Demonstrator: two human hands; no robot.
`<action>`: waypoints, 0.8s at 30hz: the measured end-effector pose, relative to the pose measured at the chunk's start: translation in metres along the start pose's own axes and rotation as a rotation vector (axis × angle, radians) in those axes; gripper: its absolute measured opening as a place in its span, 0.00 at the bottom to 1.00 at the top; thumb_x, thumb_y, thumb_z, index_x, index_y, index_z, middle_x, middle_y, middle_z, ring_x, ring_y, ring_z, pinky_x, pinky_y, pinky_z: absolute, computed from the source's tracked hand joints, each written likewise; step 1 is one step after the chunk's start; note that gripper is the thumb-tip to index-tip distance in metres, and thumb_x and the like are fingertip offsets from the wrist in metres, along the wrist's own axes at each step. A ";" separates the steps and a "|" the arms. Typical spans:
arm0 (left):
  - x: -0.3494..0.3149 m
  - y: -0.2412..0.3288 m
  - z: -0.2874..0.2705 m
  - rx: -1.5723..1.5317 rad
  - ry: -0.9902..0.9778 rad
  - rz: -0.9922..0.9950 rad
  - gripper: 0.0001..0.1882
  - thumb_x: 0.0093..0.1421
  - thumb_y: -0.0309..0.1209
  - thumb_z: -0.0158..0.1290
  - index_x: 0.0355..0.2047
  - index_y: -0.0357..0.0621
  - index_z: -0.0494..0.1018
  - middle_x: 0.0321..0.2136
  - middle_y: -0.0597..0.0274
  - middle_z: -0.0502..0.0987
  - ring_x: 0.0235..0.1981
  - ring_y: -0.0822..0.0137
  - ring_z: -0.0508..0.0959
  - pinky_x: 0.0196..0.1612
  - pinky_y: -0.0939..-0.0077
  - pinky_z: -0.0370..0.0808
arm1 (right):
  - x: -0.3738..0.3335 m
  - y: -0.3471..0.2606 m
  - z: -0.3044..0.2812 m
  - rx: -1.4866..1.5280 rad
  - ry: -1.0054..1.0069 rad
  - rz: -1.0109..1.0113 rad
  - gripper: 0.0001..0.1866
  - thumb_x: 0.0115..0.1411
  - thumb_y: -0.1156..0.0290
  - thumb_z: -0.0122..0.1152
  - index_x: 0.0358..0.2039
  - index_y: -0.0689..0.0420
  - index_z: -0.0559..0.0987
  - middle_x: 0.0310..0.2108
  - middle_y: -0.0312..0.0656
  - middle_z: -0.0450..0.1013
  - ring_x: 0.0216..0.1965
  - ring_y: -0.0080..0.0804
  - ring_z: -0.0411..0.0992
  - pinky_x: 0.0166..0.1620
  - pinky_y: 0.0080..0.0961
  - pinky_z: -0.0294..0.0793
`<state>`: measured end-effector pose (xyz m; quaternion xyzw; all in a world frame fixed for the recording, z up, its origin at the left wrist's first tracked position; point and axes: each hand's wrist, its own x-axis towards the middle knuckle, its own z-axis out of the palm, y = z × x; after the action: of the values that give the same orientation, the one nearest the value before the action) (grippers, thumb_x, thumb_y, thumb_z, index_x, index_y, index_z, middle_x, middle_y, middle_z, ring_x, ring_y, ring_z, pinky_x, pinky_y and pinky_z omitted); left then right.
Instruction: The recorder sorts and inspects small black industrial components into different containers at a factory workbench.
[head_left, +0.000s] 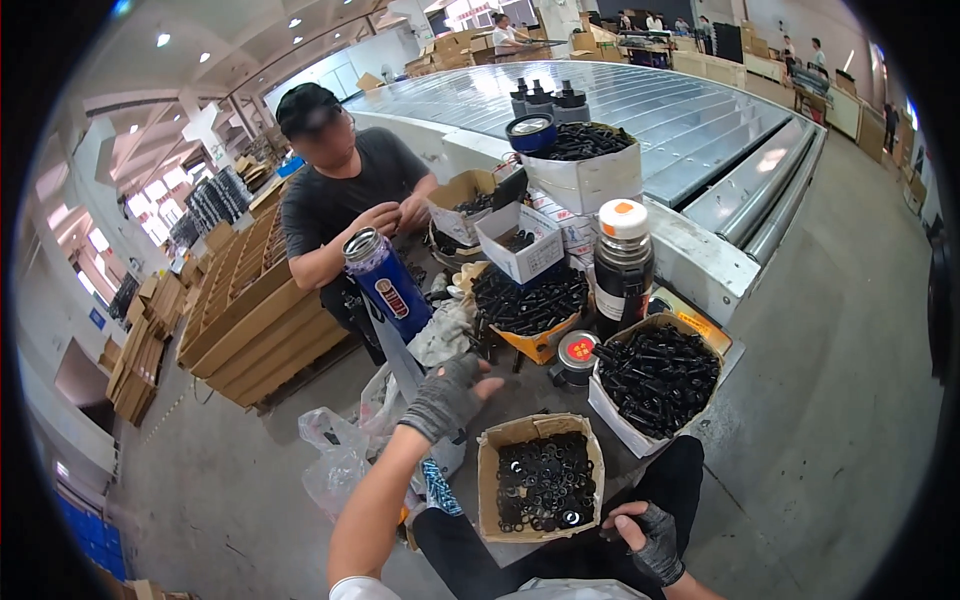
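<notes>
My left hand (445, 400), in a grey fingerless glove, hovers over the work surface beyond a cardboard box of small black rings (545, 480). Its thumb and fingers are apart, and nothing shows between them. To the right of that box, over my leg, my right hand (650, 540) is closed with its fingers curled in a dark fingerless glove. Whatever it may hold is too small to make out. White rags (445, 335) and a blue can (388, 285) lie past my left hand. An open box of black cylindrical parts (660, 380) stands farther right.
Across from me sits a person (350, 190) with both hands together near small boxes. A dark bottle with a white cap (623, 270), a lidded cup (576, 357) and a bin of black parts (530, 300) crowd the surface. Behind is a metal roller table (690, 150); plastic bags (340, 460) hang left.
</notes>
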<state>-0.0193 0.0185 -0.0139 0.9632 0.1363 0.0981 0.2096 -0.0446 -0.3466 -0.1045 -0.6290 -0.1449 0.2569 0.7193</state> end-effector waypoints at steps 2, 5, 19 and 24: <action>0.014 -0.003 0.021 -0.044 0.068 -0.046 0.22 0.57 0.45 0.62 0.44 0.40 0.77 0.35 0.48 0.81 0.38 0.52 0.82 0.42 0.63 0.78 | 0.003 -0.004 0.005 -0.021 0.026 -0.022 0.10 0.65 0.70 0.58 0.37 0.65 0.78 0.31 0.43 0.79 0.33 0.27 0.77 0.39 0.24 0.77; 0.030 0.015 0.033 -0.002 0.056 -0.076 0.19 0.57 0.41 0.60 0.42 0.41 0.76 0.35 0.49 0.80 0.39 0.50 0.81 0.45 0.59 0.77 | 0.004 -0.003 0.011 -0.138 0.059 -0.080 0.10 0.64 0.70 0.59 0.37 0.65 0.79 0.30 0.42 0.79 0.32 0.24 0.76 0.38 0.23 0.76; 0.006 -0.029 0.021 0.087 0.129 0.196 0.12 0.55 0.25 0.55 0.41 0.44 0.78 0.42 0.51 0.75 0.42 0.48 0.78 0.45 0.58 0.76 | 0.004 0.004 0.014 -0.101 0.080 0.040 0.10 0.64 0.69 0.61 0.37 0.64 0.80 0.29 0.39 0.78 0.31 0.21 0.73 0.37 0.22 0.73; 0.031 -0.009 0.023 0.183 0.263 0.007 0.18 0.61 0.38 0.56 0.48 0.43 0.75 0.45 0.48 0.78 0.46 0.48 0.79 0.49 0.55 0.75 | 0.001 0.003 0.012 -0.018 0.049 0.036 0.10 0.64 0.69 0.59 0.37 0.65 0.79 0.30 0.42 0.79 0.33 0.26 0.76 0.39 0.25 0.76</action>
<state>0.0140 0.0275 -0.0342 0.9576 0.1679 0.2114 0.1008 -0.0508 -0.3360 -0.1053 -0.6439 -0.1181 0.2532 0.7123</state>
